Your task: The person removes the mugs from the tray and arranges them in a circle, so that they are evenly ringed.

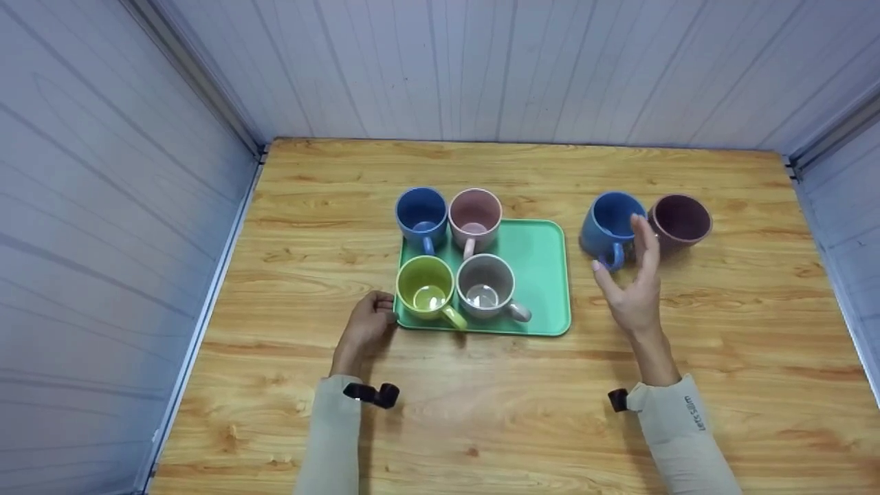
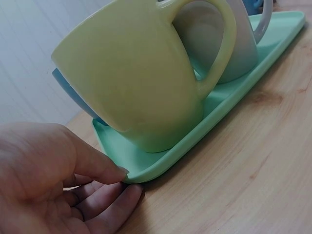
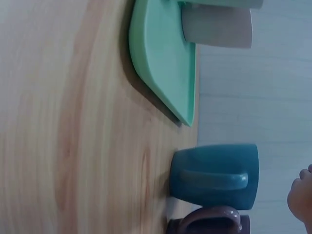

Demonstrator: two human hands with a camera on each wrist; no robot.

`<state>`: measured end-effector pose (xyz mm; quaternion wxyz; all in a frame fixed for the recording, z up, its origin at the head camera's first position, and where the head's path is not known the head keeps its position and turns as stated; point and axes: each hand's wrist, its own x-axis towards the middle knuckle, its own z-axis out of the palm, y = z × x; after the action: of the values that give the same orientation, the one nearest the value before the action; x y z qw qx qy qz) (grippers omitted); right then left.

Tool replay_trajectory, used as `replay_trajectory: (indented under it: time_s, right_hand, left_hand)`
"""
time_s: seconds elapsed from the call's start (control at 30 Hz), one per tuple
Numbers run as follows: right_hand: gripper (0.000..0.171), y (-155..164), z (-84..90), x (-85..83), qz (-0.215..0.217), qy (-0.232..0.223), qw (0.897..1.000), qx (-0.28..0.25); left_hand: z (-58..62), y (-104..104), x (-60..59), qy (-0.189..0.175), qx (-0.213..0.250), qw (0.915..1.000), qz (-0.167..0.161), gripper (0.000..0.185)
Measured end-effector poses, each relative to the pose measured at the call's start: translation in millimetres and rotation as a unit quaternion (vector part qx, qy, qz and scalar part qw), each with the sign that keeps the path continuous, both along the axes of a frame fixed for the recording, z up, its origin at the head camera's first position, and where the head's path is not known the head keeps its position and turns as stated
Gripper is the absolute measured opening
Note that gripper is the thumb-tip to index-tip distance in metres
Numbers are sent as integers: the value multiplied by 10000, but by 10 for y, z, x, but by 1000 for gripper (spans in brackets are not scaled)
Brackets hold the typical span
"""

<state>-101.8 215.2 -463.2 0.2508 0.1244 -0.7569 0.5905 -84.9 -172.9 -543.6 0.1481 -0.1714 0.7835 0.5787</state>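
My left hand grips the near left corner of the green tray, thumb on the rim and fingers curled beside it. On the tray, a yellow-green mug and a grey mug stand in front of a blue mug and a pink mug. To the right of the tray, a second blue mug stands beside a dark purple mug. Over these two reaches my right hand, thumb and fingers spread, holding nothing. In the right wrist view only part of that hand shows.
The wooden table has pale panel walls at the back and on both sides. A strip of bare tabletop lies between the tray and the two mugs on the right.
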Motion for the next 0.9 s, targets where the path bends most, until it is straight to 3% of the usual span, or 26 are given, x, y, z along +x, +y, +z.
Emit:
replay_trajectory:
  time_s: [0.27,0.63,0.9]
  right_hand:
    - [76,-222,-50,71,463,-634,9968,175]
    - [80,-425,-117,129,750,-908,9920,462]
    - [83,-525,-172,158,1175,-1083,9867,308]
  left_hand:
    - [15,-2,-6,-115,-104,9999,-39,35]
    - [9,1,-15,-224,-47,9997,53,36]
    - [16,8,-21,-201,-101,9997,81,35]
